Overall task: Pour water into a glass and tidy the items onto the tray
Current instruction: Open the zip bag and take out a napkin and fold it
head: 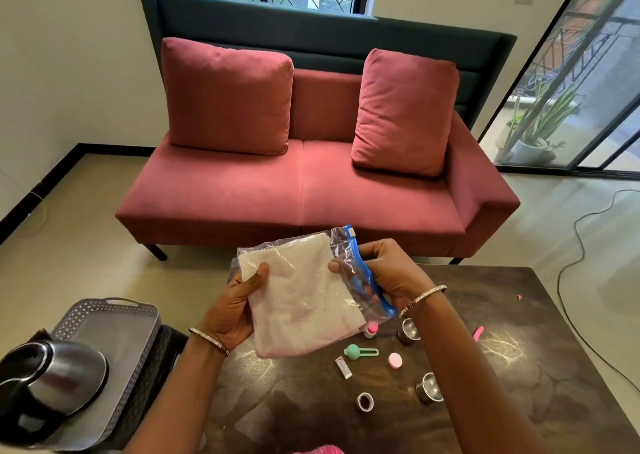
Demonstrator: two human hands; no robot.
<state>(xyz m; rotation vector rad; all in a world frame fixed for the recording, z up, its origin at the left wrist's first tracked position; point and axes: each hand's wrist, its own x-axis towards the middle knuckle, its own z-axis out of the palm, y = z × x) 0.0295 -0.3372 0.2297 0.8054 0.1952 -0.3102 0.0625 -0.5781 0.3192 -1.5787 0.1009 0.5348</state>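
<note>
A clear zip bag (304,294) with a blue seal holds a folded white cloth. I hold it in the air above the dark table (485,401). My left hand (239,311) grips its lower left side, thumb on the front. My right hand (384,270) pinches the blue seal end. A grey perforated tray (114,318) stands at the lower left with a steel kettle (52,381) on it. Two small steel cups (409,330) (429,387) stand on the table under my right forearm.
Small items lie on the table: a green clip (358,350), a pink cap (394,360), a small tube (343,367), a tape roll (364,401), a pink-topped bottle (370,329) and pink bits (478,332). A red sofa (304,193) stands beyond. A cable (568,280) runs over the floor at right.
</note>
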